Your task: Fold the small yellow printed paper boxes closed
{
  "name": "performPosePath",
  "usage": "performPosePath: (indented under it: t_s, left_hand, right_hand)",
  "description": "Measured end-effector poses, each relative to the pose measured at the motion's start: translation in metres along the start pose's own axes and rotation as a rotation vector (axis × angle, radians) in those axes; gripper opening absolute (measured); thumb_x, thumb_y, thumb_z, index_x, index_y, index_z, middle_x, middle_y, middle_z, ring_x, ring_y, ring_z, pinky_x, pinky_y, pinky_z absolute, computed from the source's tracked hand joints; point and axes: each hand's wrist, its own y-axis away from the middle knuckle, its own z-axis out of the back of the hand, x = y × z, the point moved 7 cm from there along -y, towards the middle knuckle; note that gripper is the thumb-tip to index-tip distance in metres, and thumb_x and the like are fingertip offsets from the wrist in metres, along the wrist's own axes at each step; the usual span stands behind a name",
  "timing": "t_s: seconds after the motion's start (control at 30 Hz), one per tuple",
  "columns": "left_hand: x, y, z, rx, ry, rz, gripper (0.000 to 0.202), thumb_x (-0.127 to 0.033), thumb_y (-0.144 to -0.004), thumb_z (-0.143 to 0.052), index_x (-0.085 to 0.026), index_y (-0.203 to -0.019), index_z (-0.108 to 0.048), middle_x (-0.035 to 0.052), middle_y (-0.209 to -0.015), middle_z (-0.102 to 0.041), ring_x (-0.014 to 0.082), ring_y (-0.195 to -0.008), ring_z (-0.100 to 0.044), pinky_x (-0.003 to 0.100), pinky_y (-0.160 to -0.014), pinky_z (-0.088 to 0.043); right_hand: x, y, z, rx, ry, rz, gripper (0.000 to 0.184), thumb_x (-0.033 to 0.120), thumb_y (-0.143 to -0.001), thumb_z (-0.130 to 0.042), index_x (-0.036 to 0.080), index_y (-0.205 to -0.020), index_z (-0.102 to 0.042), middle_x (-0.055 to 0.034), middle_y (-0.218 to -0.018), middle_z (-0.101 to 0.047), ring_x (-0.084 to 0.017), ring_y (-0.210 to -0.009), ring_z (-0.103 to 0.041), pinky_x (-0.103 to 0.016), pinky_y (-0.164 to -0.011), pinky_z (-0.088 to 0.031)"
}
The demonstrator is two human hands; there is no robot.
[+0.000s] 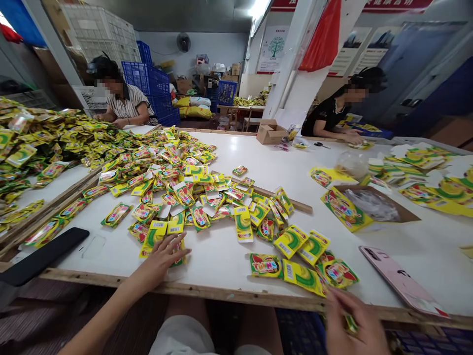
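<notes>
My left hand (162,259) lies flat on the white table (229,256), fingers spread, touching yellow-green candy packets (173,231) at the near edge of a big loose heap (177,182). My right hand (354,325) hovers at the table's front edge, fingers curled on a small packet (351,323), blurred by motion. Just above it lie several packets (306,266) in a loose row.
A pink phone (401,281) lies at the right, a black phone (40,256) at the left edge. An open cardboard box with plastic bags (373,204) sits right of centre. A wooden strip (291,202) crosses the table. Two people work at the far side.
</notes>
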Motion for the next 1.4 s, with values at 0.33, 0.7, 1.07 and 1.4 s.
performPosePath:
  t_s: [0.33,0.7,1.07,1.4]
  left_hand:
    - [-0.054,-0.037,-0.001,-0.247,0.805,0.264,0.046,-0.025,-0.077,-0.065,-0.023,-0.113,-0.037,0.0015,-0.089,-0.066,0.0194,-0.081,-0.061,0.032,-0.073,-0.05]
    - [-0.071,-0.035,-0.023,-0.19,1.091,0.283,0.024,-0.03,-0.084,-0.06,-0.021,-0.106,-0.058,0.003,-0.088,-0.067,0.0181,-0.08,-0.061,0.026,-0.069,-0.049]
    - [-0.063,-0.05,-0.022,-0.38,1.374,0.252,0.037,-0.027,-0.083,-0.063,-0.024,-0.118,-0.052,0.0042,-0.097,-0.066,0.019,-0.09,-0.064,0.03,-0.08,-0.051]
    - [-0.064,-0.048,-0.017,-0.321,1.183,0.277,0.018,-0.032,-0.084,-0.062,-0.017,-0.092,-0.066,0.0065,-0.094,-0.067,0.0199,-0.089,-0.062,0.03,-0.08,-0.049]
  right_hand:
    - [0.101,0.081,-0.144,0.545,-0.594,-0.053,0.021,0.026,-0.09,-0.055,0.021,-0.11,-0.06,-0.008,-0.109,-0.065,-0.021,-0.098,-0.062,-0.031,-0.083,-0.053]
    - [0.085,0.08,-0.189,0.793,-0.725,-0.194,0.027,0.026,-0.089,-0.052,0.02,-0.116,-0.055,-0.0064,-0.107,-0.065,-0.018,-0.095,-0.063,-0.027,-0.082,-0.051]
    - [0.09,0.06,-0.2,0.752,-0.76,-0.157,0.015,0.025,-0.089,-0.054,0.02,-0.101,-0.061,-0.0046,-0.093,-0.065,-0.018,-0.087,-0.063,-0.027,-0.078,-0.049]
    - [0.102,0.062,-0.192,0.73,-0.717,-0.097,0.008,0.023,-0.086,-0.058,0.019,-0.086,-0.064,-0.0045,-0.088,-0.064,-0.017,-0.08,-0.06,-0.026,-0.071,-0.049]
